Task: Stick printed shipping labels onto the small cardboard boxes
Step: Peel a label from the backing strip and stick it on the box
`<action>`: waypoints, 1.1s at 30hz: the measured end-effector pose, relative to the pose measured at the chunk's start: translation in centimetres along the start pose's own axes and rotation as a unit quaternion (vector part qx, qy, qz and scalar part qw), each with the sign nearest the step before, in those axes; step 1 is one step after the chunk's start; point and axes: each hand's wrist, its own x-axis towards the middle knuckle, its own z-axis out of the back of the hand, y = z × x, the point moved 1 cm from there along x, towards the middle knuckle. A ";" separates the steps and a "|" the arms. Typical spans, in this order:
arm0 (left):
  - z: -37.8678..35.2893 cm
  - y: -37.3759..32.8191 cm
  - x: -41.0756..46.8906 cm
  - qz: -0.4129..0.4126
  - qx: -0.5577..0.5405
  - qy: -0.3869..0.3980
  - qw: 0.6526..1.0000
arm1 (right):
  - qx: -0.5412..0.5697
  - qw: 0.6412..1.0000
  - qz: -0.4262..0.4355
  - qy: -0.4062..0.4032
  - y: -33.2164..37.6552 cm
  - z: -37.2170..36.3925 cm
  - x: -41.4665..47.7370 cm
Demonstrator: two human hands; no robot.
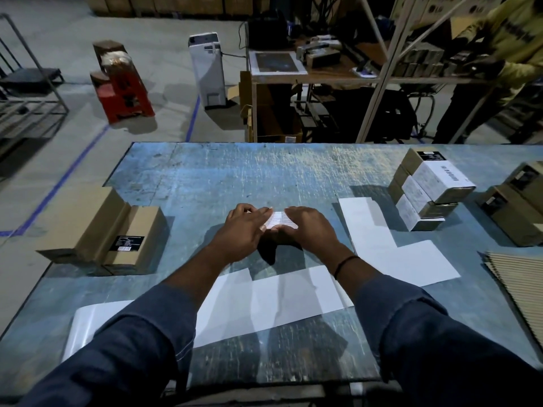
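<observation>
At table centre: left hand and right hand pinch a label over a mostly hidden box. Best smoothed flat from the middle outward.

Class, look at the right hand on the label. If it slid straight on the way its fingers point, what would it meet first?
The right hand points up-left along the label, so it would probably meet the left hand first. Their fingertips already look nearly touching, though depth is unclear.
</observation>
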 end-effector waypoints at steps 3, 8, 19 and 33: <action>0.0 0.2 0.0 -0.004 -0.003 -0.002 1.000 | 0.040 0.999 0.012 0.020 -0.8 0.6 -0.4; 0.1 0.3 -0.1 -0.011 0.006 0.004 1.000 | 0.070 0.996 0.033 0.053 -1.5 1.6 -0.4; -0.6 0.7 -0.2 -0.006 0.016 -0.003 1.000 | 0.123 0.991 -0.001 0.054 -1.7 1.5 -0.1; -0.3 -0.9 -0.2 0.035 -0.030 -0.061 0.997 | 0.066 0.992 0.075 0.080 -3.0 0.4 -1.0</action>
